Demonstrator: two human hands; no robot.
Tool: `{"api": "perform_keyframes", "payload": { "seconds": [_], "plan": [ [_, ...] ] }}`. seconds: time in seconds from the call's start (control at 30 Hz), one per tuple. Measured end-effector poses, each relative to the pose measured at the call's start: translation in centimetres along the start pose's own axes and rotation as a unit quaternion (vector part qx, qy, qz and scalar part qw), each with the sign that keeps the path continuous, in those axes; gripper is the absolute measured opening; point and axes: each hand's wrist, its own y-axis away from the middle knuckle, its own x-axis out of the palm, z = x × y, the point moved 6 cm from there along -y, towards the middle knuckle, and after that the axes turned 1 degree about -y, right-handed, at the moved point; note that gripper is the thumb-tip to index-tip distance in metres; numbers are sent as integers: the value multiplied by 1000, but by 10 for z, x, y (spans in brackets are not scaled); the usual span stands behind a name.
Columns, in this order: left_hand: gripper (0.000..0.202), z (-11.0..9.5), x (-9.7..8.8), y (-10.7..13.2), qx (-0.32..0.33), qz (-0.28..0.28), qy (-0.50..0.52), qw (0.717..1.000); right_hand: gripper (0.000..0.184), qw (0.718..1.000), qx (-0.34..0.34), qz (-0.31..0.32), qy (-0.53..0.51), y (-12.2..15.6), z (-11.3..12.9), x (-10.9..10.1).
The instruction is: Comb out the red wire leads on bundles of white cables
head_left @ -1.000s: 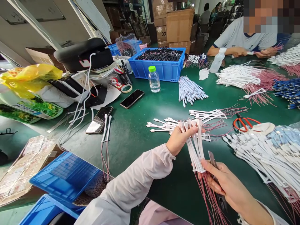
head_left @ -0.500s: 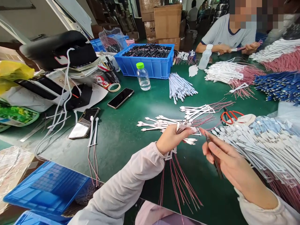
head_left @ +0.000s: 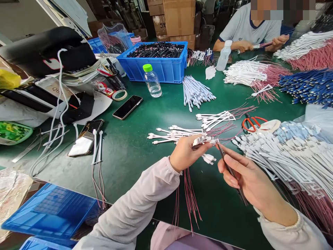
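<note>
Center of the frame, our L hand (head_left: 185, 153) has its grip closed on a small bunch of white cable connectors (head_left: 203, 141), fingers curled around them, w/ thin red wires (head_left: 190, 198) hanging from the fist down over the green tabletop (head_left: 130, 163). A couple of white plugs (head_left: 208, 159) stick out just below the bunch. Our R hand (head_left: 249, 173) is close beside it, thumb and fingers pinched shut on a slim dark metal tool, prob. tweezers (head_left: 231, 172). Its tip is right at the connectors; we can't tell if it's touching them.

Just up and left of our hands, loose white cables w/ red wires (head_left: 177, 134) lie on the tabletop, w/ a second bunch (head_left: 215, 119) behind them. Right of our R hand sits a big heap of white tagged cables (head_left: 281, 163), w/ red-handled scissors (head_left: 252, 124) at its far edge.

Upper center, a blue plastic crate (head_left: 166, 71) holds black cables, w/ a water bottle (head_left: 152, 81) in front and a bundle of white cables (head_left: 195, 93) to the right. Left of the bottle are a smartphone (head_left: 127, 107) and a roll of tape (head_left: 119, 94). Top right, a co-worker (head_left: 247, 26) has both hands (head_left: 280, 41) on a short cable (head_left: 262, 45).
</note>
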Motion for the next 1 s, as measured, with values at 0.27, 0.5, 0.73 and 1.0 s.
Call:
{"api": "perform_keyframes", "payload": {
  "seconds": [0.27,0.5,0.73,1.0],
  "plan": [
    [23,-5,-1,-1,75,-26,-39,996,35,1000,-19,-9,-5,1,0,-2],
    [27,-6,-1,-1,81,-31,-54,995,36,1000,-13,-13,-10,-1,-2,-4],
    [23,2,3,-2,23,-4,5,1000,35,999,-19,-14,-27,-2,-3,-3],
    [26,11,7,-4,-54,20,102,993,40,1000,-12,-3,-19,0,-4,-2]
  ]
}}
